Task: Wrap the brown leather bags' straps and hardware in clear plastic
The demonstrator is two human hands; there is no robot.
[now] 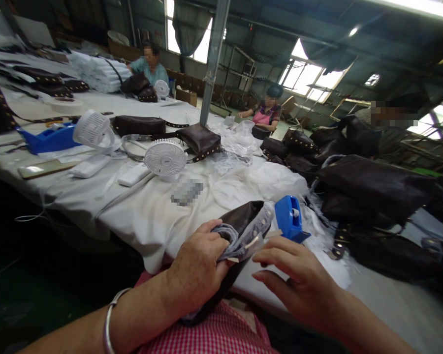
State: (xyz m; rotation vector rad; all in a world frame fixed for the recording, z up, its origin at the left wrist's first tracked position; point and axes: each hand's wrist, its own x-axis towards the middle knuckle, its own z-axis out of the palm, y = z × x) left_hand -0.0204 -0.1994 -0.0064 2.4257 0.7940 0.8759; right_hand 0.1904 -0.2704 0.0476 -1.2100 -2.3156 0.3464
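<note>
A dark brown leather bag [243, 214] lies tilted across my lap at the table edge. Closed around its near side is my left hand [197, 268], with the fingers over a coiled strap in grey wrapping [229, 236]. Clear plastic and grey wrap run along the bag's right edge. Just right of that edge, my right hand [299, 275] has its thumb and fingers apart and curved, with nothing seen between them. A blue tape dispenser [290, 216] stands beyond the right hand's fingers.
Dark leather bags [376, 191] are heaped on the right. Crumpled clear plastic [258, 179] covers the table's middle. Farther left are a white fan [165, 158], a second fan [92, 129] and another blue dispenser [51, 137]. A metal post [214, 64] rises behind; several people work around the table.
</note>
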